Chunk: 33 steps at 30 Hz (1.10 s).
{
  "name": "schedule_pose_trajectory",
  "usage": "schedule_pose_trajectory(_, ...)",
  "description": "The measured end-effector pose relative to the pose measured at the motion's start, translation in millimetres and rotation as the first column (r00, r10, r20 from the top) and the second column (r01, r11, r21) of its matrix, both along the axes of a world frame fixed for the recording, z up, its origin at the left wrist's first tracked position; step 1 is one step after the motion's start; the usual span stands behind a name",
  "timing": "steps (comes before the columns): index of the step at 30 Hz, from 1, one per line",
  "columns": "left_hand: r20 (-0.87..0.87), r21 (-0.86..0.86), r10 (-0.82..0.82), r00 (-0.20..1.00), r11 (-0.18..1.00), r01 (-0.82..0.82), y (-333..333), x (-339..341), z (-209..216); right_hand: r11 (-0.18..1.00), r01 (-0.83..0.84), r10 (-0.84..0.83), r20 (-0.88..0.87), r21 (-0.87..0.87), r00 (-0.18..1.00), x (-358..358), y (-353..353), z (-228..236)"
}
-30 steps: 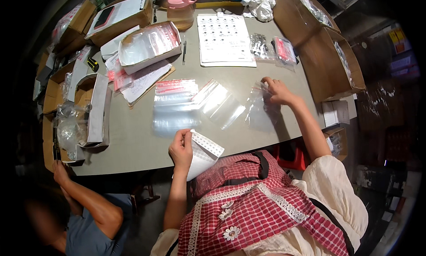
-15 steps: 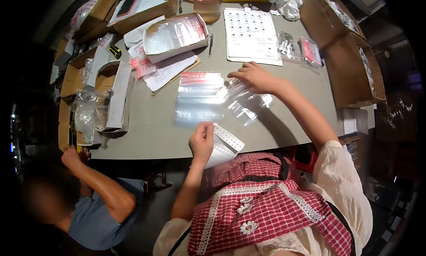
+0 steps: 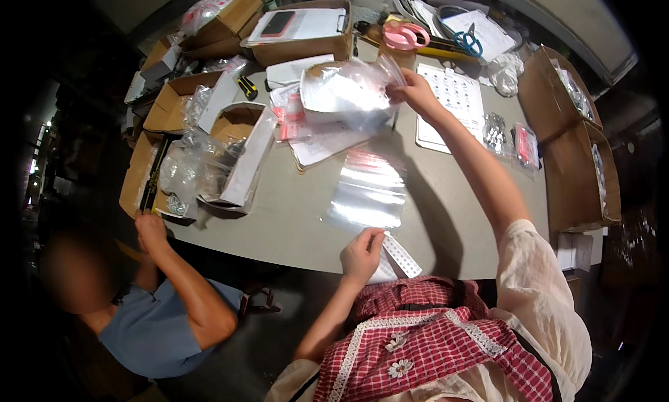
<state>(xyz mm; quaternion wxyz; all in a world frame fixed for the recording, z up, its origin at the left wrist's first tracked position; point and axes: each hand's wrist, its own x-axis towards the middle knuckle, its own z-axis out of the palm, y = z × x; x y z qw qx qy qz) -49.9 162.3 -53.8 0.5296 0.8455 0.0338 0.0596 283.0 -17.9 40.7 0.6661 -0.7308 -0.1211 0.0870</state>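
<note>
At the near edge of the table my left hand [image 3: 362,257] pinches a white sheet of small round stickers [image 3: 402,254], partly folded over. My right hand [image 3: 416,95] reaches far forward, its fingers closed on clear plastic bags [image 3: 373,81]. These bags, blurred and glossy, hang above an open white box [image 3: 327,116] and cover most of its opening. Between my hands a stack of clear zip bags [image 3: 368,193] with red strips along the top lies flat on the table.
A white printed sheet [image 3: 453,112] lies to the right of my right hand, near cardboard boxes [image 3: 578,172]. Left are boxes of clear bags [image 3: 185,168] and a yellow-black cutter [image 3: 247,87]. A co-worker's hands [image 3: 150,229] are at the table's left edge. Scissors [image 3: 468,41] lie at the back.
My right hand has lifted clear bags off the table and carried them forward and left to the white box. My left hand still holds the sticker sheet. The whole view has shifted.
</note>
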Motion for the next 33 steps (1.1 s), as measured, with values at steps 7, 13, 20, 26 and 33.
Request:
schedule_pose_trajectory(7,0.161,0.154,0.16,0.974,0.971,-0.185,11.0,-3.7,3.6,0.489,0.614,0.022,0.713,-0.62,0.701,25.5,51.1,-19.2)
schedule_pose_trajectory(13,0.005,0.032,0.363,0.932,0.931,-0.363,45.6,10.9,4.4,0.849,0.121,0.271,0.621,-0.514,0.736,-170.1,31.4,-13.2)
schedule_pose_trajectory(20,-0.244,-0.634,0.081,0.966,0.74,-0.222,43.6,26.2,25.2,0.805,-0.124,0.428,0.423,-0.58,0.799,-274.5,14.5,-22.6)
schedule_pose_trajectory(26,-0.09,-0.716,-0.303,0.949,0.682,0.15,34.7,33.8,76.6,0.97,-0.237,0.212,-0.28,-0.057,0.936,-258.3,-21.9,-11.7)
schedule_pose_trajectory(33,-0.198,-0.577,-0.275,0.941,0.808,0.114,24.2,36.1,67.2,0.959,-0.283,0.269,-0.305,-0.001,0.914,-267.8,-41.5,-8.9)
